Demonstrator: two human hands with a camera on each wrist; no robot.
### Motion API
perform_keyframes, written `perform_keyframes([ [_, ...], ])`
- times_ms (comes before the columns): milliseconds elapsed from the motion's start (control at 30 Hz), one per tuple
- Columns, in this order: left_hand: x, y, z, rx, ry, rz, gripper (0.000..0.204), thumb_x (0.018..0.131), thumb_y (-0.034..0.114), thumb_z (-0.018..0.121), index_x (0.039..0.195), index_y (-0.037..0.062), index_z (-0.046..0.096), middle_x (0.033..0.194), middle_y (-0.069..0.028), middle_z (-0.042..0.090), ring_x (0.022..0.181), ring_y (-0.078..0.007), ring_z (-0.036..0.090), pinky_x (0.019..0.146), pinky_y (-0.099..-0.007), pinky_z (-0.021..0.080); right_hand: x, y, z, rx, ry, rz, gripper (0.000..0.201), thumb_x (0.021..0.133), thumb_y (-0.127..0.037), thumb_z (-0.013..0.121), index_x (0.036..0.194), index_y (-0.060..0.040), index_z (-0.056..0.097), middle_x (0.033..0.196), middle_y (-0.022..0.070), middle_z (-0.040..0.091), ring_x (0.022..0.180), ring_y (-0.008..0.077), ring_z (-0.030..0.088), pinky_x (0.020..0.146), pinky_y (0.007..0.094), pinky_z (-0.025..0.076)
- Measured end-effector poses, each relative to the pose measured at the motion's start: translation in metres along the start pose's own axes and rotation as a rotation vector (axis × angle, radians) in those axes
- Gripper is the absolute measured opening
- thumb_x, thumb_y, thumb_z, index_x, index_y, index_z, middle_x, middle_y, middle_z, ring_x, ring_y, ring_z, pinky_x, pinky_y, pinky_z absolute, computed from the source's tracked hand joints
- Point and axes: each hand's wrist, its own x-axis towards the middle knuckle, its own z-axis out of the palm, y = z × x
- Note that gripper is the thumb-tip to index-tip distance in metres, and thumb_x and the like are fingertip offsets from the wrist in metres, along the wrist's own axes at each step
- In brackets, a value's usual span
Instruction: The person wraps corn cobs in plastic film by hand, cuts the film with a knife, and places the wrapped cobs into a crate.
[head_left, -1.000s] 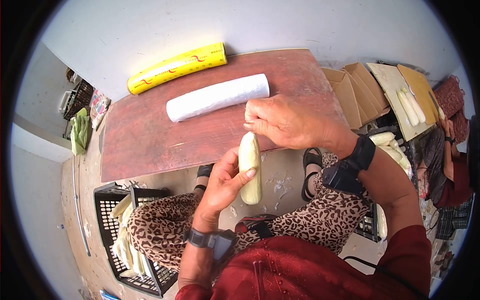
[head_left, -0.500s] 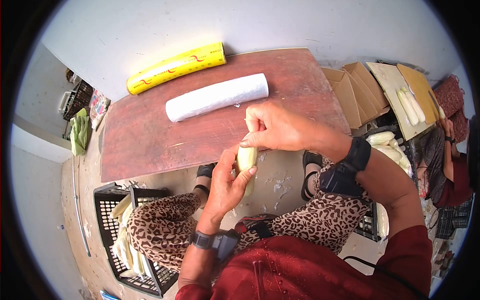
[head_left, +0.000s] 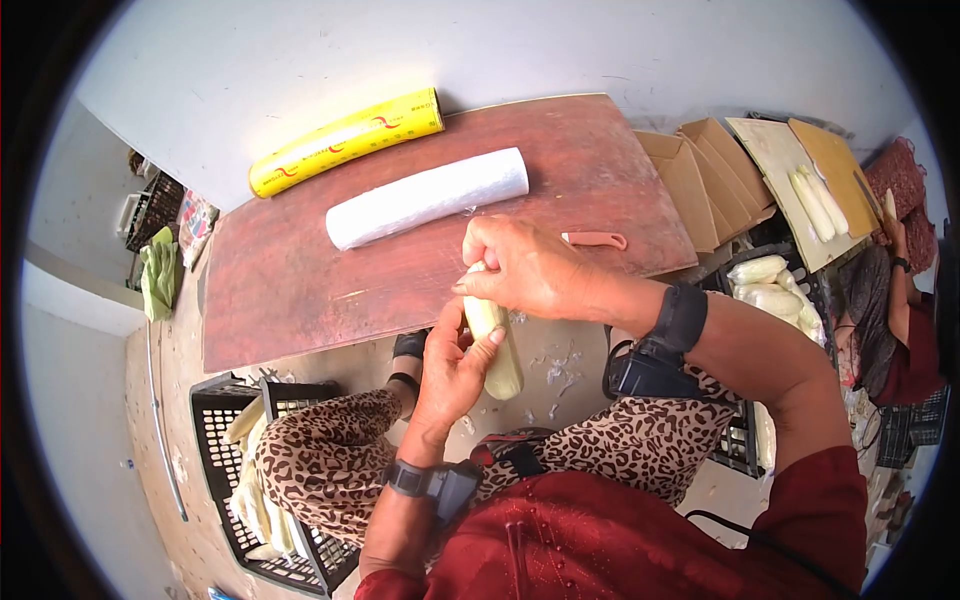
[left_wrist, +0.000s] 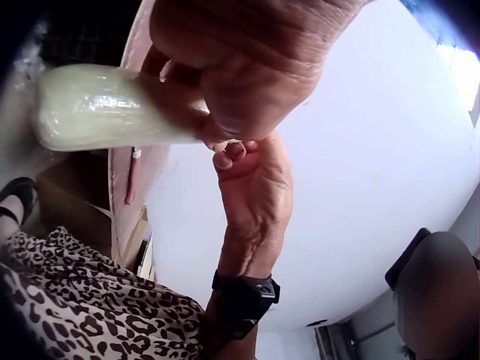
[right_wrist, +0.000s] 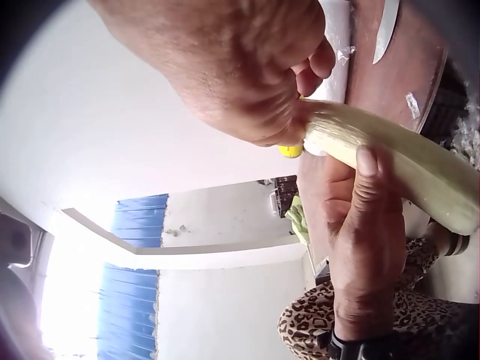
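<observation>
A long, pale green vegetable (head_left: 504, 372) with a glossy, film-like surface is held between both hands above the lap, its upper end toward the table. My left hand (head_left: 450, 375) grips it along the side, the thumb lying on the front. My right hand (head_left: 525, 265) pinches at the upper end, with its fingertips over the tip and hiding it. In the left wrist view the blunt lower end of the vegetable (left_wrist: 90, 109) sticks out past the hand and shines. In the right wrist view my left thumb (right_wrist: 366, 169) presses against its side.
On the reddish table (head_left: 270, 300) lie a white film roll (head_left: 430, 198), a yellow roll (head_left: 345, 142) and a knife with a pink handle (head_left: 598, 240). Black crates (head_left: 225, 400) of pale vegetables stand at both sides. Cardboard boxes (head_left: 700, 185) and another person's arm (head_left: 897, 300) are at right.
My right hand has come down from above onto the vegetable's upper end and shifted slightly left and down. The pink-handled knife, earlier hidden behind the right arm, now shows.
</observation>
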Motion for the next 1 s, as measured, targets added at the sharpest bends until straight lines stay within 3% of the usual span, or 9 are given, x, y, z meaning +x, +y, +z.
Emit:
perform_keyframes([
  [100, 0.000, 0.002, -0.001, -0.060, 0.010, -0.004, 0.033, 0.090, 0.006, 0.060, 0.121, 0.0018, 0.049, 0.105, -0.0029, 0.059, 0.094, -0.0097, 0.055, 0.082, -0.0257, 0.045, -0.001, -0.008, -0.008, 0.062, -0.062, 0.052, 0.029, 0.078, -0.022, 0.074, 0.090, -0.0017, 0.056, 0.078, 0.0095, 0.061, 0.073, 0.0185, 0.060, 0.064, 0.0335, 0.049],
  [267, 0.002, 0.009, -0.009, -0.261, 0.033, 0.033, 0.032, 0.092, 0.007, 0.059, 0.121, 0.0019, 0.049, 0.110, -0.0039, 0.059, 0.100, -0.0109, 0.054, 0.088, -0.0268, 0.044, -0.005, -0.011, -0.007, 0.166, -0.017, -0.011, 0.035, 0.078, -0.021, 0.075, 0.099, 0.0001, 0.056, 0.081, 0.0096, 0.062, 0.075, 0.0166, 0.061, 0.066, 0.0336, 0.050],
  [333, 0.003, 0.010, -0.017, -0.363, 0.096, 0.059, 0.038, 0.091, 0.012, 0.060, 0.126, 0.0017, 0.048, 0.117, -0.0081, 0.059, 0.107, -0.0172, 0.057, 0.096, -0.0335, 0.043, -0.005, -0.014, -0.010, 0.193, -0.038, 0.000, 0.035, 0.080, -0.020, 0.073, 0.102, 0.0013, 0.055, 0.084, 0.0109, 0.063, 0.079, 0.0167, 0.061, 0.069, 0.0337, 0.051],
  [467, 0.004, 0.017, -0.033, -0.567, 0.241, 0.098, 0.035, 0.093, 0.019, 0.059, 0.122, 0.0021, 0.050, 0.116, -0.0092, 0.059, 0.107, -0.0212, 0.058, 0.097, -0.0379, 0.045, -0.004, -0.012, -0.015, 0.225, -0.149, 0.012, 0.033, 0.085, -0.017, 0.069, 0.107, 0.0029, 0.054, 0.095, 0.0146, 0.064, 0.089, 0.0184, 0.063, 0.076, 0.0336, 0.052],
  [600, 0.005, 0.021, -0.053, -0.817, 0.322, 0.079, 0.030, 0.095, 0.019, 0.055, 0.120, 0.0024, 0.049, 0.113, -0.0080, 0.059, 0.106, -0.0204, 0.057, 0.097, -0.0391, 0.045, -0.010, -0.019, -0.017, 0.270, -0.244, 0.044, 0.033, 0.086, -0.014, 0.066, 0.111, 0.0027, 0.053, 0.104, 0.0162, 0.063, 0.098, 0.0203, 0.061, 0.081, 0.0335, 0.052],
  [900, 0.005, 0.013, -0.068, -1.088, 0.428, 0.000, 0.030, 0.097, 0.022, 0.052, 0.118, 0.0015, 0.049, 0.115, -0.0111, 0.058, 0.112, -0.0260, 0.054, 0.101, -0.0465, 0.043, -0.015, -0.021, -0.017, 0.190, -0.321, -0.191, 0.048, 0.075, -0.004, 0.072, 0.118, -0.0031, 0.049, 0.114, 0.0111, 0.059, 0.108, 0.0242, 0.058, 0.088, 0.0359, 0.049],
  [1000, 0.006, 0.011, -0.069, -1.134, 0.430, -0.008, 0.030, 0.097, 0.022, 0.052, 0.118, 0.0010, 0.049, 0.117, -0.0118, 0.057, 0.114, -0.0265, 0.053, 0.101, -0.0474, 0.042, -0.017, -0.018, -0.009, 0.060, -0.208, -0.306, 0.048, 0.071, -0.001, 0.072, 0.114, -0.0035, 0.049, 0.113, 0.0128, 0.058, 0.106, 0.0267, 0.059, 0.086, 0.0373, 0.049],
])
